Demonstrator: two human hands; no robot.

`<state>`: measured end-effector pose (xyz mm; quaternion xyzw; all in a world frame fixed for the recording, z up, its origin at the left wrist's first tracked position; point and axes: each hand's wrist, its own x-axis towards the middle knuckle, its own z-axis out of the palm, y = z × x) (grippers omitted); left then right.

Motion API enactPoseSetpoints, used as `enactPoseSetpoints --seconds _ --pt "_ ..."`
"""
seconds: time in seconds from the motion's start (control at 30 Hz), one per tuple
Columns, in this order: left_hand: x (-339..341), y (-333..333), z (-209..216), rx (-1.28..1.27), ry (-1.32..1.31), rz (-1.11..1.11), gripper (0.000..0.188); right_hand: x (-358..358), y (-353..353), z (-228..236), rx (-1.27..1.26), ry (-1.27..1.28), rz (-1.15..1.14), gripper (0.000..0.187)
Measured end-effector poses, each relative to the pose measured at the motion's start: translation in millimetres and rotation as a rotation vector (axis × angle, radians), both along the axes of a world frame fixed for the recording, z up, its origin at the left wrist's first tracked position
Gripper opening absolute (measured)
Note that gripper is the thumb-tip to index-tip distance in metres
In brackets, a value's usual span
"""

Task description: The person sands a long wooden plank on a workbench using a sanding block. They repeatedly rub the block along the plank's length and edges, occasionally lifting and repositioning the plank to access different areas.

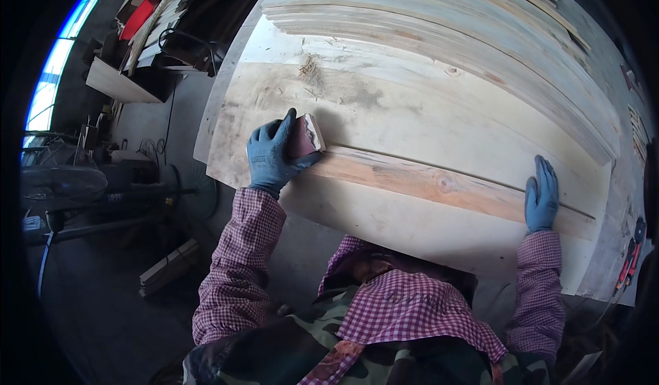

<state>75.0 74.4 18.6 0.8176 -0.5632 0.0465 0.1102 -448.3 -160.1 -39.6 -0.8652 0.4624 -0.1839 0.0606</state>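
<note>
A narrow wooden strip [405, 178] with a knot lies lengthwise across the pale worktable [391, 114] in front of me. My left hand [268, 158], in a blue-grey work glove, is closed round a reddish-brown sanding block [300, 140] with a ragged pale edge. The block is at the strip's left end; whether it presses on the wood, I cannot tell. Near the other end, my right hand [542, 203], gloved alike, rests flat over the strip with its fingers stretched away from me. It holds nothing.
Long stacked wooden strips [425, 25] cover the table's far side. Shavings [311, 73] lie near its middle. Red-handled pliers [628, 258] are at the right edge. To the left are a fan [62, 184], a wood bundle [169, 268] on the floor and scrap boards [120, 82].
</note>
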Motion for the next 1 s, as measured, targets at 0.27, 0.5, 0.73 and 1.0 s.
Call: enactPoseSetpoints --seconds 0.27,0.5,0.73,1.0 --pt "-188 -82 -17 -0.039 0.205 -0.549 0.094 -2 -2 -2 -0.022 0.026 0.004 0.046" --pt "-214 -93 -20 0.095 0.29 -0.705 0.105 -9 -2 -6 0.021 0.0 -0.036 0.045" --pt "8 27 -6 -0.053 0.018 0.1 0.094 3 0 0 0.021 0.042 -0.024 0.052" --pt "-207 -66 -14 -0.045 0.054 -0.432 0.101 5 3 4 0.012 -0.028 -0.026 0.053"
